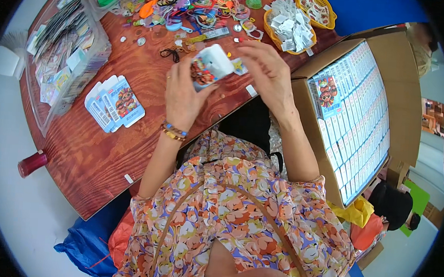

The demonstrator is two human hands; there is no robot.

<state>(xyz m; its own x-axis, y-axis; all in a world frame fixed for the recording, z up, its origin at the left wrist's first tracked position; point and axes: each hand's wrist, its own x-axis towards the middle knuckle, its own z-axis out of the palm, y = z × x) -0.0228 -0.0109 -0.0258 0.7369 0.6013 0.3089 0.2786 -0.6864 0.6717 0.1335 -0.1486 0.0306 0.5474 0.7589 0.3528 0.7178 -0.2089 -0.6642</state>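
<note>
My left hand [181, 95] grips a small printed carton [206, 71], fingers behind it and thumb along its lower edge. The carton's white end points up and to the right; what lies inside cannot be made out. To its right, my right hand [269, 75] is raised with fingers loosely curled and apart, not touching the carton. A small colourful packet [239, 67] shows just beside its fingertips. On the table at left lie several flat, unfolded blue cartons [116, 104] of the same print.
Loose trinkets and coloured bands [204, 8] cover the far part of the wooden table [134, 163]. A clear bin [103, 45] of cards stands left, a yellow basket [269, 32] of white packets far right. An open cardboard box [308, 138] beside the table holds rows of cartons.
</note>
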